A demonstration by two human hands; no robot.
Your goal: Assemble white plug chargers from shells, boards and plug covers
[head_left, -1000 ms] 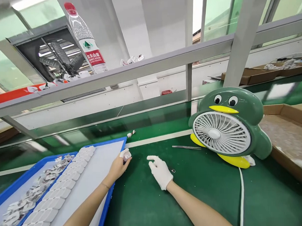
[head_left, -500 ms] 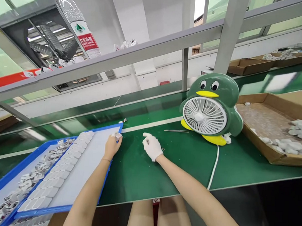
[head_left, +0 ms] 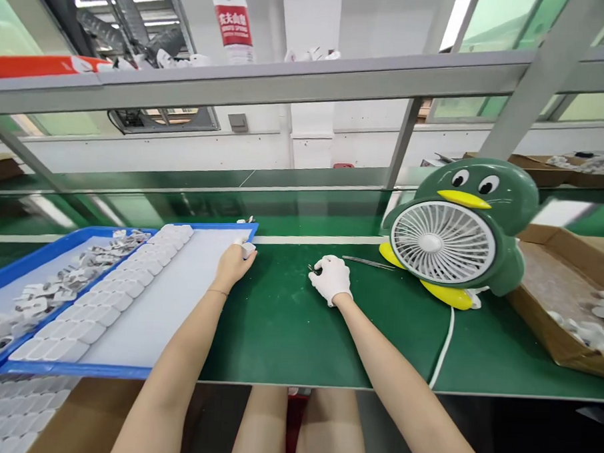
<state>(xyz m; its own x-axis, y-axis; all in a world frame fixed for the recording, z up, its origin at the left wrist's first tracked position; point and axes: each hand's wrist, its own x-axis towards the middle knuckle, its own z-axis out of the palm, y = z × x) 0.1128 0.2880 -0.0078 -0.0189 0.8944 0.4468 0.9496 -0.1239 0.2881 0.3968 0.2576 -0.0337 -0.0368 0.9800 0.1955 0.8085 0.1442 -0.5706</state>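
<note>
My left hand (head_left: 233, 267), bare, is closed around a small white plastic piece (head_left: 248, 249) beside the blue tray's far right corner. My right hand (head_left: 334, 279) wears a white glove and is low over the green tabletop, fingers curled. A tiny dark metallic bit (head_left: 312, 269) shows at its fingertips; it is too small to name. Behind the glove lies a pair of tweezers (head_left: 369, 263). White plastic pieces (head_left: 114, 288) stand in neat rows on the blue-rimmed tray (head_left: 173, 308).
Small white and metal parts (head_left: 62, 286) fill another blue tray (head_left: 25, 258) at the left. On the right stands a green penguin-shaped fan (head_left: 462, 233) with a white cable (head_left: 443, 349), next to a cardboard box (head_left: 538, 310) of white pieces. A grey shelf rail (head_left: 308, 86) crosses above.
The view has levelled and turned. My right hand has changed from a loose curl to closing at the tiny metallic bit on the table. My left hand still holds the white piece.
</note>
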